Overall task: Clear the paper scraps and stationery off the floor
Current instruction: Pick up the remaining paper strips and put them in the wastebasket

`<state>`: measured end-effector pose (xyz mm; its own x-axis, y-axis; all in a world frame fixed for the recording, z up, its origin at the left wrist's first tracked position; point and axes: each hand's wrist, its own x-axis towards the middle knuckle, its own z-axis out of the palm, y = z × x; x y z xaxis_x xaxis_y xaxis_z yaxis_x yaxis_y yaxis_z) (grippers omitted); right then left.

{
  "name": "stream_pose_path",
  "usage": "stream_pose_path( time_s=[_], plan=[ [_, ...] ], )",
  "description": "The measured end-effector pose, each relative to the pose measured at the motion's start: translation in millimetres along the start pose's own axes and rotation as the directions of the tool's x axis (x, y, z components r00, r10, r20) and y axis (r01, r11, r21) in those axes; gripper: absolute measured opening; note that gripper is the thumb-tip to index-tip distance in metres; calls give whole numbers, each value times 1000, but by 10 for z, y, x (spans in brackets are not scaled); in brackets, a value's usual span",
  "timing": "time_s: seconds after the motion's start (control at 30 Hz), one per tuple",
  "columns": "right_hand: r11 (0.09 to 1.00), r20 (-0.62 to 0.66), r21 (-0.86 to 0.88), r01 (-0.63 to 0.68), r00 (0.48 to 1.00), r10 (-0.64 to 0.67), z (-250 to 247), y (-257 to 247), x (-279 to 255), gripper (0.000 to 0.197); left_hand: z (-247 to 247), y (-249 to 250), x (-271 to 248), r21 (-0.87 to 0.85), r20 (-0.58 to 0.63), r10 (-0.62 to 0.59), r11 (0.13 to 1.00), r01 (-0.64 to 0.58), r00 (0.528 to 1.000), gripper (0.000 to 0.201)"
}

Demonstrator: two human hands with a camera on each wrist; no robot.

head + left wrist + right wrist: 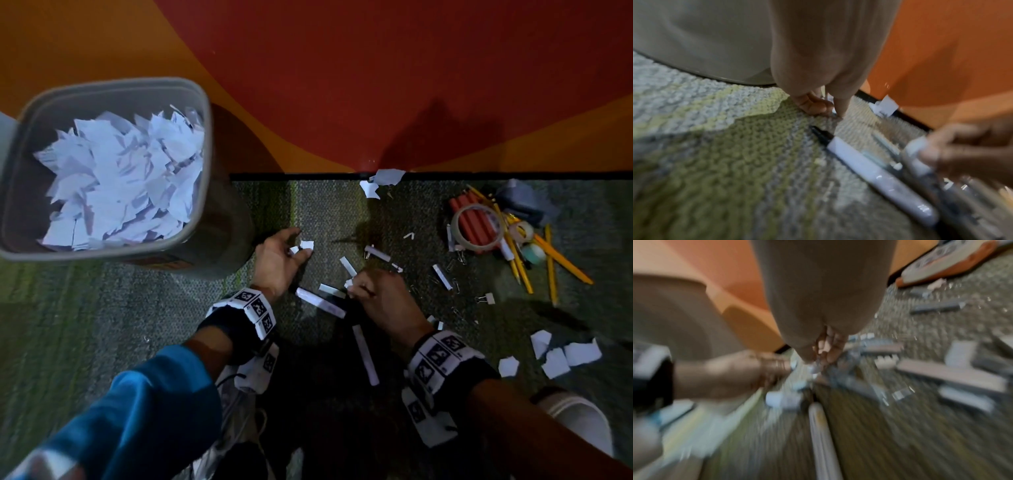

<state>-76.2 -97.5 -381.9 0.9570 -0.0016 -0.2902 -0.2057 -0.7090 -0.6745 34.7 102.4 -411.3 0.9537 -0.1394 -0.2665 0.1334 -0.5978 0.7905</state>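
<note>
My left hand [301, 248] is low over the carpet just right of the bin and pinches small white paper scraps [307, 245] in its curled fingertips [840, 108]. My right hand [352, 286] is curled beside it, and its fingers [953, 151] grip a white marker [915, 146] by one end. The right wrist view is blurred and shows only the pinched fingertips [830, 352]. Several more white markers [320, 302] lie on the carpet around both hands. Torn scraps [565, 354] lie at the right and by the wall [385, 178].
A grey bin [202, 164] heaped with torn paper stands at the left against the orange and red wall. At the far right sits a pile of red markers, a tape roll [476, 224] and yellow pencils [551, 263]. Binder clips [486, 298] and paper clips are scattered nearby.
</note>
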Motion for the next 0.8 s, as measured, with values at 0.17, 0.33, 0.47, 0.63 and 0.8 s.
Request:
stream_pose_path(
  time_s=[0.17, 0.33, 0.47, 0.63, 0.8],
  plan=[
    [1000, -106, 17, -18, 994, 20, -168, -74, 130, 7, -15, -5, 77, 68, 46, 23, 997, -26, 999, 28],
    [972, 160, -207, 111, 984, -78, -145, -42, 273, 21, -11, 0, 88, 131, 59, 15, 991, -22, 998, 4],
    [917, 311, -392, 76, 949, 54, -145, -117, 330, 20, -29, 40, 35, 23, 6, -33, 999, 33, 999, 4],
    [873, 304, -473, 122, 952, 31, -35, -86, 406, 20, -43, 160, -154, -250, 69, -65, 965, 80, 995, 14],
    [865, 192, -499, 48, 980, 56, 0, -343, 284, 17, -61, 327, -289, -360, 75, -59, 929, 82, 995, 28]
  ],
)
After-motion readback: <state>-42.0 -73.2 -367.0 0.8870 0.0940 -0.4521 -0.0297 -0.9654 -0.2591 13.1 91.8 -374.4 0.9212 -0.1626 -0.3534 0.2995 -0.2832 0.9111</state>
